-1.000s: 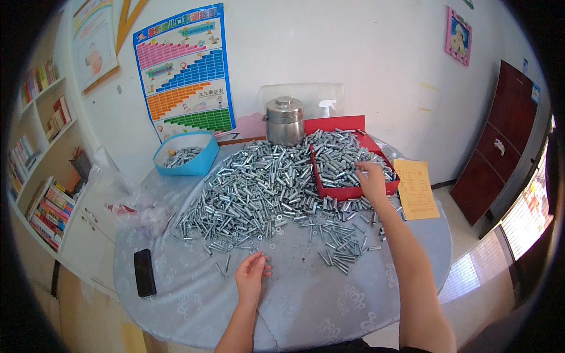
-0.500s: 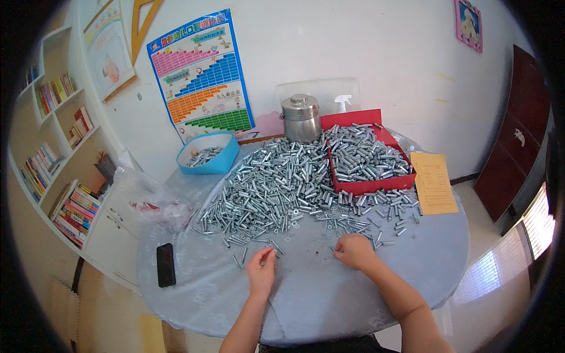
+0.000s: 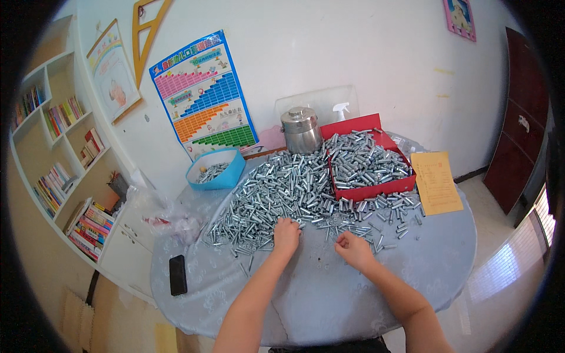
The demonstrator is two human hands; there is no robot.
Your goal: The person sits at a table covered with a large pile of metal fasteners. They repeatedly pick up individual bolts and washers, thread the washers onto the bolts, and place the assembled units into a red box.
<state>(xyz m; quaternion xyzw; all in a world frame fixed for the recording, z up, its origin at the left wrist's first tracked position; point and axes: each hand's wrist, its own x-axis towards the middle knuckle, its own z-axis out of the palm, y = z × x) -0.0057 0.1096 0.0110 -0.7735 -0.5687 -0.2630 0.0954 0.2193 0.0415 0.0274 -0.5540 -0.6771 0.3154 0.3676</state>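
Note:
A wide heap of small silver metal bolts and tubes (image 3: 265,194) spreads over the grey-blue tablecloth. My left hand (image 3: 287,236) reaches to the near edge of this heap, its fingers curled down among the pieces. A short metal piece lies by its fingertips; whether they grip it is hard to make out. To the right, my right hand (image 3: 354,249) hovers low over the cloth in front of the loose bolts, thumb and fingers pinched together. Whatever sits in that pinch is too small to name. Several tiny washers (image 3: 322,266) are on the cloth between the hands.
Behind the heap stand a red box (image 3: 376,192) full of metal tubes, a steel canister (image 3: 302,130) and a white spray bottle (image 3: 340,109). A blue bin (image 3: 218,182), plastic bags (image 3: 170,220) and a black phone (image 3: 178,275) lie leftward; yellow paper (image 3: 436,182) is at right.
My left hand has gone forward and to the right, from the bare cloth to the heap's edge. The right hand stays nearly in place, still pinched. The whole view has shifted slightly.

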